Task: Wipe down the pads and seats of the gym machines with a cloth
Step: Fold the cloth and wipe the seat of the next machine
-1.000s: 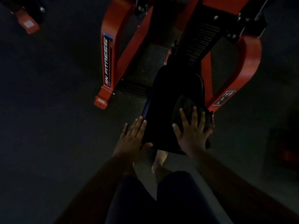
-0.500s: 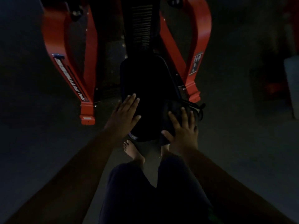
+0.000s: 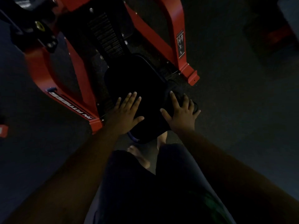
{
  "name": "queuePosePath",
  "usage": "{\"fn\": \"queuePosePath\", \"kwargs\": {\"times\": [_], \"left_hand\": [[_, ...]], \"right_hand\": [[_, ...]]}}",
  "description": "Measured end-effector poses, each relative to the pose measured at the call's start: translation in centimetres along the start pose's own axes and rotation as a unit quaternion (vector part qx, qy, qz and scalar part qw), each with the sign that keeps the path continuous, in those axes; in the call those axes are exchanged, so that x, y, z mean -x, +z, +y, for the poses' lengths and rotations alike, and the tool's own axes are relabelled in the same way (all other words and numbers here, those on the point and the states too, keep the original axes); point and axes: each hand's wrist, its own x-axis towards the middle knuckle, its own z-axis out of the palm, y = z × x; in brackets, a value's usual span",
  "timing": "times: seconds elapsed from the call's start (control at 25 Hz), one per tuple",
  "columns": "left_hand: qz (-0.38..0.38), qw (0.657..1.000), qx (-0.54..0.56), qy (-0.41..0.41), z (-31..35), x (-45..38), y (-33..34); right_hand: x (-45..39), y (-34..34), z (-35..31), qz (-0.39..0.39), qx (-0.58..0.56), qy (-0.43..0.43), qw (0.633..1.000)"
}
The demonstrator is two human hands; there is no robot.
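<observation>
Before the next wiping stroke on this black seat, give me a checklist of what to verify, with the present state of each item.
1. Cloth under the working hand: ok. The right hand lies spread on a dark cloth at the seat's right edge.
2. Cloth flat on the pad: cannot tell; it is too dark to see how it lies.
3. Seat steadied: ok. The left hand rests flat on the seat.
4. Path ahead clear: ok. Nothing lies on the seat beyond the hands.
5. Part already wiped: cannot tell; the black surface shows no marks.
6. Footing: ok. A bare foot stands on the floor below the seat.
</observation>
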Motion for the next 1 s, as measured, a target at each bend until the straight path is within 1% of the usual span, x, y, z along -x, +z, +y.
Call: {"fn": "queuePosePath", "kwargs": {"times": [0.16,0.28,0.36,0.48,0.56,0.6,0.68,0.76,0.92,1.0], "left_hand": [[-0.011,0.999,-0.023,0.035,-1.5,-0.8,-0.8],[0.002,0.995,-0.026,0.095,-3.3,-0.8,-0.4],[0.018,0.99,-0.02,0.14,-5.0,-0.9,-0.2],[0.035,0.982,-0.036,0.184,-8.5,-0.2,0.3],[0.015,0.981,-0.048,0.187,-11.1,0.6,0.3],[-0.001,0.981,-0.056,0.187,-12.1,1.1,0.2],[-0.02,0.978,-0.07,0.196,-13.4,1.6,-0.4],[-0.057,0.975,-0.066,0.204,-13.4,2.1,-1.8],[-0.133,0.969,-0.059,0.199,-12.8,4.7,-6.4],[-0.135,0.969,-0.07,0.193,-12.8,6.4,-8.8]], "right_hand": [[-1.4,-0.7,-0.8,0.007,-0.017,0.02,1.0],[-0.3,0.6,-1.7,0.047,-0.069,0.076,0.994],[1.3,2.3,-3.4,0.097,-0.135,0.147,0.975],[4.8,6.8,-8.5,0.175,-0.217,0.241,0.929],[7.3,10.1,-12.4,0.21,-0.235,0.258,0.913],[8.5,11.6,-14.1,0.213,-0.238,0.261,0.911],[10.6,14.1,-16.8,0.201,-0.241,0.263,0.912],[13.0,15.1,-18.2,0.174,-0.218,0.263,0.923],[16.0,11.6,-17.7,0.135,-0.137,0.246,0.95],[16.6,9.1,-18.0,0.143,-0.123,0.226,0.956]]}}
